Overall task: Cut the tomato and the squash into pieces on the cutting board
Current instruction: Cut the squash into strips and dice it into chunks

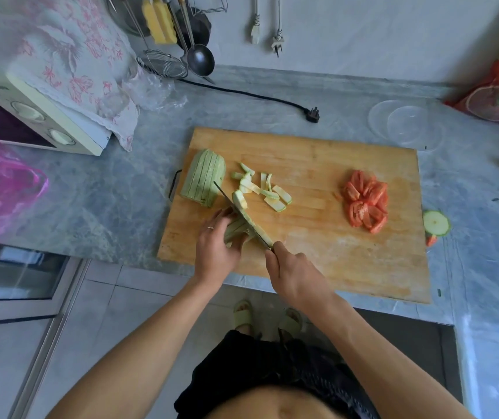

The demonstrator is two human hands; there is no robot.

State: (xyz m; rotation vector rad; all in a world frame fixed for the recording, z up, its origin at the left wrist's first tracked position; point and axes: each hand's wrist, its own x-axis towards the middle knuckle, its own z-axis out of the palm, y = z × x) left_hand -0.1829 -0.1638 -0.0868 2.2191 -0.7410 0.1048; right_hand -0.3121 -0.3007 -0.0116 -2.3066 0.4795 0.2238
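Knife [243,217]: one; the handle is hidden inside the right hand [295,272], whose fingers curl out of sight beneath the palm and close around it. The blade runs up and left from that hand, with one pale squash slice leaning on its right face. Squash stack [237,229]: a bundle of slices, count not readable, partly covered by the left hand [216,244]; the left fingers [224,214] are bent and pressed together on top of it, fingertips just beside the blade. A ring shows on one finger. Squash half [203,181]: one, already scored into slices, lying just beyond the left fingertips. Squash strips [265,189]: roughly eight or nine loose pieces, overlapping so the count is unsure, beyond and right of the knife tip. Tomato pieces [366,201]: one pile, individual wedges hard to separate, well apart to the right of both hands. Cutting board [317,267]: one, holding all the above. Squash end round [436,223]: one, off the board on the counter, partly covering a red scrap.
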